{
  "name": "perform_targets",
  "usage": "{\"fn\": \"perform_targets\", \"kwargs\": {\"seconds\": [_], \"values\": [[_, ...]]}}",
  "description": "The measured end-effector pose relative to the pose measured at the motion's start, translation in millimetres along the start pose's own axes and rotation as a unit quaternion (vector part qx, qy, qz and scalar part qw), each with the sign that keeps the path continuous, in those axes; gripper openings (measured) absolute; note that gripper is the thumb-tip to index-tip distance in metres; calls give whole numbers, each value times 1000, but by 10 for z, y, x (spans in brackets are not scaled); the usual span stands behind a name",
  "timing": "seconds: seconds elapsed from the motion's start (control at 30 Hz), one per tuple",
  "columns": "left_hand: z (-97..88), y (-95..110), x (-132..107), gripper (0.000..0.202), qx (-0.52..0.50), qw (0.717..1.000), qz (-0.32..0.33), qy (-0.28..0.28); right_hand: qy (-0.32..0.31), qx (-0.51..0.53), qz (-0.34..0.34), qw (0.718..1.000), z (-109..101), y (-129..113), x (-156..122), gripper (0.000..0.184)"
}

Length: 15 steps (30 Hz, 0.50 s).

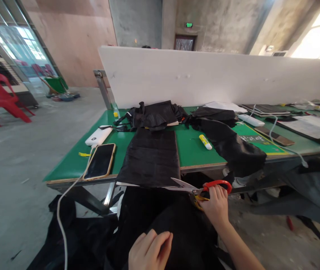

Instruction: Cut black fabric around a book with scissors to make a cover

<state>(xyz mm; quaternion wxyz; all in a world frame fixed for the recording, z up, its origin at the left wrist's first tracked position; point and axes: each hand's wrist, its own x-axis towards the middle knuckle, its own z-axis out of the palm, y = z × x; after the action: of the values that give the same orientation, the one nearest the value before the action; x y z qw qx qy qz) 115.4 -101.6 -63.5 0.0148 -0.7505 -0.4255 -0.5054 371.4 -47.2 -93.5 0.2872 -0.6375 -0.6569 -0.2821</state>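
Note:
In my right hand (216, 208) is a pair of scissors (185, 186) with one red and one yellow handle loop. Their blades stand apart and point left, at the near edge of a flat black fabric piece (151, 157) on the table. White material shows along that edge. My left hand (151, 250) is low in the middle, over dark cloth (173, 221) in my lap. Its fingers are curled with the thumb pressed to them; whatever they may hold is hidden.
On the green table (75, 153) lie a phone (100, 161), a white power bank (99, 135) with its cable, a glue stick (205, 142) and bunched black fabric (156, 114). A white partition (205, 75) stands behind. At the right, a person's grey-clad leg (297, 191) shows.

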Motion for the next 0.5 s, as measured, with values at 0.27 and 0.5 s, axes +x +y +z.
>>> {"fn": "perform_targets", "kwargs": {"seconds": [0.27,0.5], "values": [[4,-4,0,12,5,1000,7,3,14,8,-18,1000,-15,43,-2,22],[12,11,-6,13,-3,1000,-8,-2,34,-4,-3,999,-70,-10,-8,24]]}}
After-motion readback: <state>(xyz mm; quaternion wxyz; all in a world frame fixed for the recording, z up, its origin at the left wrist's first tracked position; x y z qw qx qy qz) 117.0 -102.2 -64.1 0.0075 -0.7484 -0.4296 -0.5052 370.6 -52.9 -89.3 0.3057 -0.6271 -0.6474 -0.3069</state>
